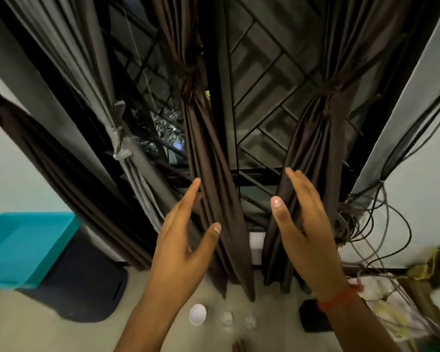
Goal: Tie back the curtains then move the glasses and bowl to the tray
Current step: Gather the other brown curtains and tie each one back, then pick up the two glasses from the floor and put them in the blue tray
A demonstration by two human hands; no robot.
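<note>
Two brown curtains (208, 153) (313, 148) hang knotted at the window as the left hand (181, 245) and right hand (308, 224) hover beside them, each grip spread open, holding nothing. Bowl (197, 314) and two glasses (226, 318) (250, 322) wait on the near floor; the teal tray (23, 247) sits far left. Judged best: check both knots hold before reaching down.

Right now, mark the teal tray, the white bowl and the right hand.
teal tray (23, 247): head view, on its bare inner floor.
white bowl (197, 314): head view, on its inside, on the floor.
right hand (308, 224): head view, on the back of the open hand beside the brown curtain.
</note>
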